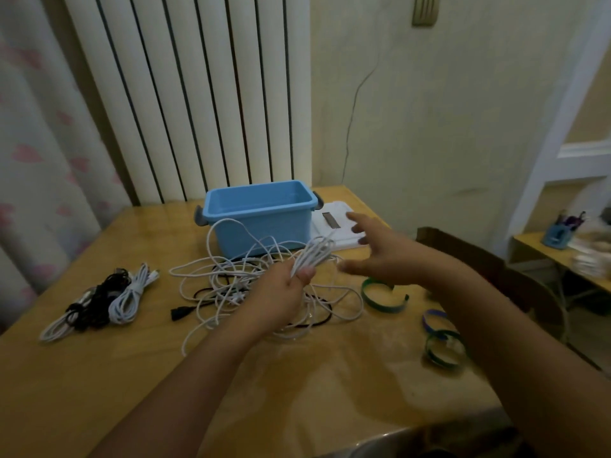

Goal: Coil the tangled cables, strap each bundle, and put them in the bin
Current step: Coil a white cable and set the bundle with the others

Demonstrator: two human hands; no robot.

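1. Left hand (291,285) clamped on a gathered bunch of thin white cable (314,256), long axis slanting up-right.
2. Right hand (377,256) fingers spread, empty, just right of the bunch, nearer it.
3. Loose tangle (231,279) on the yellow wooden desk (99,375), before the blue plastic bin (261,213).

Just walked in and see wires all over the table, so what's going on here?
A person is coiling cables. The left hand grips a half-wound white cable above the tangled pile; the right hand is open beside it. Coiled bundles lie at left, unstrapped as far as I can tell. Green straps wait at right, and nothing shows inside the blue bin.
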